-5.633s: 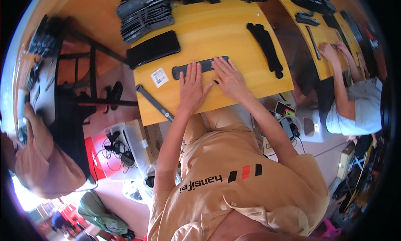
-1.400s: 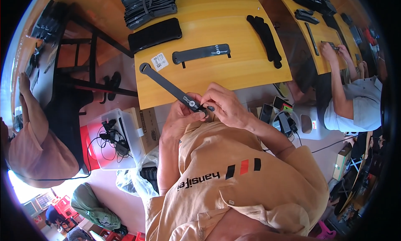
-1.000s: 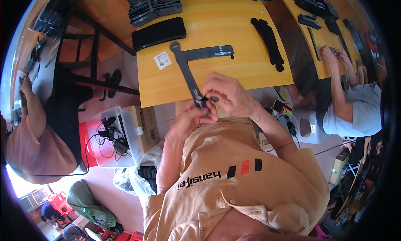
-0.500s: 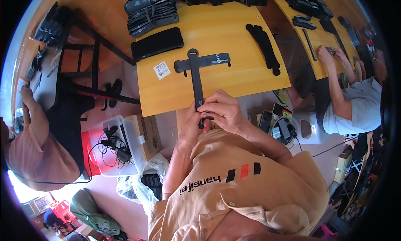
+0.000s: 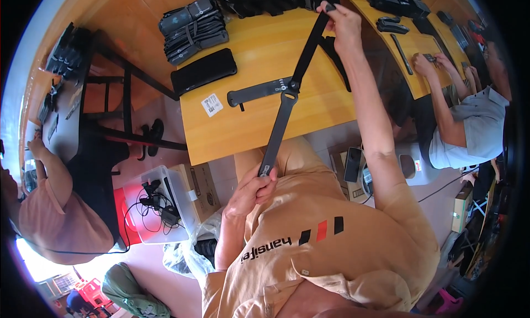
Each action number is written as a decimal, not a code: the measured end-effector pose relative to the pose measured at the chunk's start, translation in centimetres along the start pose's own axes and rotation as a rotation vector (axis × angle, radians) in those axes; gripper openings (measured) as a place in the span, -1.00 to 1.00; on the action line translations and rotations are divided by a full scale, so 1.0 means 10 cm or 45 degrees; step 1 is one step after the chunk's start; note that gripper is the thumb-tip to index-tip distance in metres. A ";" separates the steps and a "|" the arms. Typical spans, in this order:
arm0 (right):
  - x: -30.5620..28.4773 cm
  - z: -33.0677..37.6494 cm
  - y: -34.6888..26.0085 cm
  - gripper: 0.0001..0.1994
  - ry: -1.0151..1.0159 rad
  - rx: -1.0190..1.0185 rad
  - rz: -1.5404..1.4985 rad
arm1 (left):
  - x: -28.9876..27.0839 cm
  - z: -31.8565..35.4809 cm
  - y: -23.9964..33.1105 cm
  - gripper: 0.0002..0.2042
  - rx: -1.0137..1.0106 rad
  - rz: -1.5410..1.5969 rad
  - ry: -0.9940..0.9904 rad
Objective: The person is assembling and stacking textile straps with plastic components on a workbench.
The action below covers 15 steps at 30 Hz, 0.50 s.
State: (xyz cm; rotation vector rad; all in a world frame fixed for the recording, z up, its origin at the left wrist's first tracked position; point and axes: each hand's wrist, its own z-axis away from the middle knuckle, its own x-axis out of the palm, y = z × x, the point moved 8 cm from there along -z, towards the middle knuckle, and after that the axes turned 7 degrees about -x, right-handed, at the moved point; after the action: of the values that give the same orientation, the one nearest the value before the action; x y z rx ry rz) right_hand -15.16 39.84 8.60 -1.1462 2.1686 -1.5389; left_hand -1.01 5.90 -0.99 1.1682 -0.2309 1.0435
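My left hand [image 5: 249,194], closed near my lap, grips the lower end of a black strap [image 5: 275,131] with an open loop at its upper end. Out at the table's far right, my right hand [image 5: 344,30] pinches the end of another black strap length [image 5: 310,50], stretched straight and slanting down to that loop. Whether it passes through the loop, I cannot tell. A flat black strap with light print [image 5: 254,93] lies on the yellow table [image 5: 221,131], its right end meeting the stretched length. Behind my right forearm, a black strap bundle [image 5: 338,59] is partly hidden.
A black pouch [image 5: 204,71], a white label [image 5: 211,104] and a stack of folded black straps [image 5: 194,34] lie on the table's left. Below stands a clear bin [image 5: 185,221] with cables. People work at tables on both sides; a grey sleeve [image 5: 469,133] shows at right.
My right hand has moved from beside my left hand to the table's far right, drawing out a strap length. The loop end has come nearer to me. My left hand has lowered slightly.
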 end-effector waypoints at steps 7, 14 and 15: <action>-0.35 -0.36 -0.62 -0.85 0.049 -0.083 0.094 | -0.74 0.32 -0.10 -0.82 0.129 0.256 0.411; -0.19 0.23 -0.69 -0.84 -0.456 -0.067 0.187 | -1.59 0.28 0.21 -0.74 0.537 -0.206 1.120; -0.22 0.32 -0.69 -0.82 -0.453 -0.014 0.268 | -1.62 0.23 0.21 -0.74 0.533 -0.203 1.119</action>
State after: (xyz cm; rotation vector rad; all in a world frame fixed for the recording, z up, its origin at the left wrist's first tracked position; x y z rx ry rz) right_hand -8.63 38.32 12.81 -1.0611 1.9858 -1.1389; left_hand -10.53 -4.94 -8.99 0.9618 0.7890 1.3983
